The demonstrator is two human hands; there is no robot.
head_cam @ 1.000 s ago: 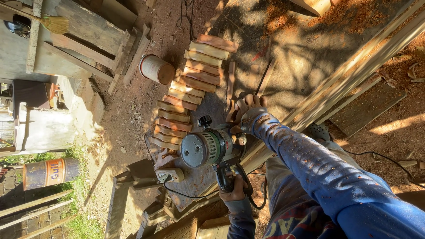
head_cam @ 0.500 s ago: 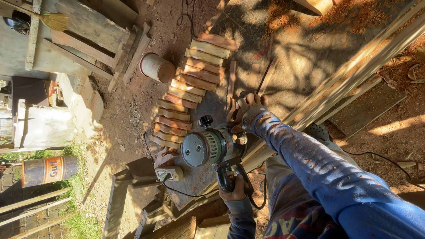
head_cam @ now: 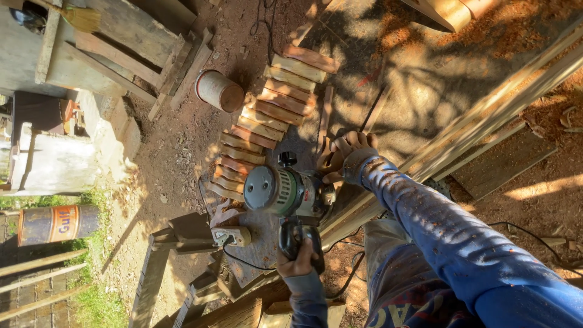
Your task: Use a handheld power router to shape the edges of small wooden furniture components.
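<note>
- My left hand (head_cam: 299, 262) is wrapped tight around the black handle of a grey-and-green round-bodied electric power tool (head_cam: 285, 193), fingers closed fully on the grip.
- The tool sits over the worn wooden workbench top (head_cam: 261, 243), its round grey end cap facing up toward me and a small black knob standing on its upper side.
- My right hand (head_cam: 345, 153) lies just past the tool's far end with the fingers spread and bent, pressing down on the wood there; I cannot tell whether it actually clasps anything.
- My right sleeve, blue and flecked with sawdust (head_cam: 437, 225), runs from that hand back toward me.
- A long pale timber plank (head_cam: 486, 121) runs diagonally under my right arm, away to the upper right.
- Beyond the tool a row of short reddish and pale wooden blocks (head_cam: 267, 121) lies side by side, fanning away from me.
- A rusty cylindrical tin can (head_cam: 218, 91) lies on the dirt near the far end of that row.
- A thin black cord (head_cam: 243, 262) trails across the bench below the tool.
</note>
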